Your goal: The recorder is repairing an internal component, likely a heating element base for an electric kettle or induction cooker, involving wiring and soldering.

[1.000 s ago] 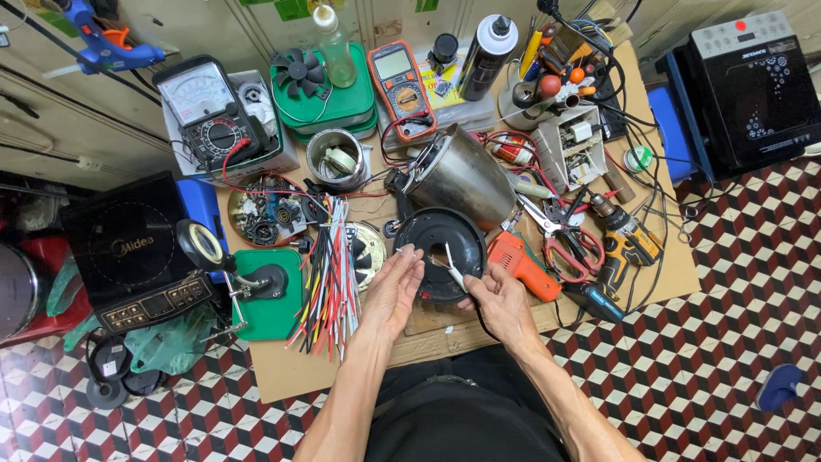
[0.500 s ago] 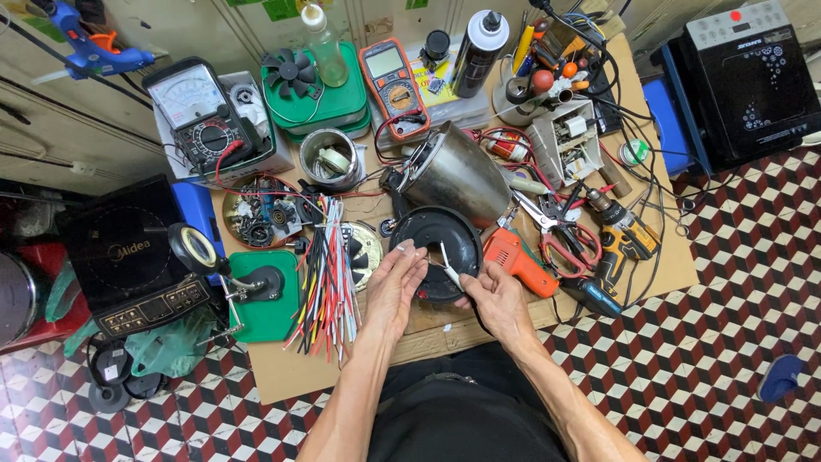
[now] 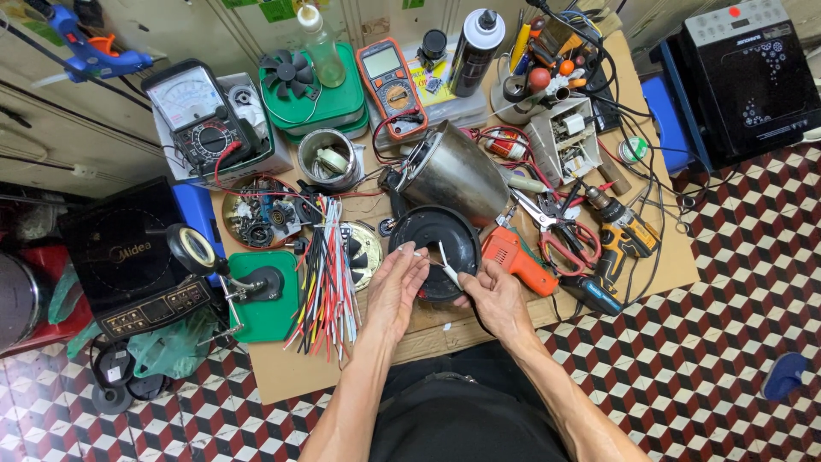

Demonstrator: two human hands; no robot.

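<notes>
A steel kettle body (image 3: 453,175) lies on its side on the workbench, with its round black base (image 3: 440,239) in front of it. My left hand (image 3: 395,287) rests on the left rim of the black base, fingers bent over a thin wire. My right hand (image 3: 492,295) is at the base's lower right edge and pinches a slim white-handled tool (image 3: 448,263), whose tip points into the base.
A bundle of coloured wires (image 3: 329,278) lies left of my hands. An orange tool (image 3: 517,257), pliers (image 3: 556,218) and a drill (image 3: 620,231) sit to the right. Meters (image 3: 389,77), a fan, bottles and a magnifier stand (image 3: 256,291) crowd the wooden bench (image 3: 274,368).
Both hands stay at the black base with small finger shifts. The view has shifted slightly.
</notes>
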